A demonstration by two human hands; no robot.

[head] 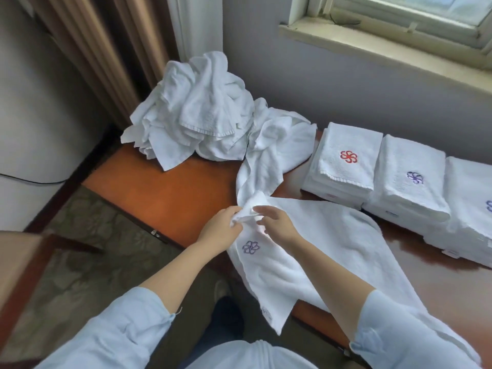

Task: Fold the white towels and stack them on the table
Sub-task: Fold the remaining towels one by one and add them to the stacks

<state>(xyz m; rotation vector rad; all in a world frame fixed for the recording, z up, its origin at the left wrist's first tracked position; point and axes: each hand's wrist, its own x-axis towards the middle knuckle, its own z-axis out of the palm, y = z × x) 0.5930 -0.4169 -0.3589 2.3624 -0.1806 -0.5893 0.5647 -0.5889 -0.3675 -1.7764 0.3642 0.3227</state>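
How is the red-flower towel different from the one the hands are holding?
The red-flower towel is folded square on a stack; the held towel lies spread out, hanging off the table. The held towel's flower is purple, the other's red. The left hand and right hand hold the held towel; nothing touches the red-flower towel. Both are white.

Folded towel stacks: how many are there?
3, side by side under the window: red-flower stack, purple-flower stack, and third stack cut off at the right edge; more may lie beyond.
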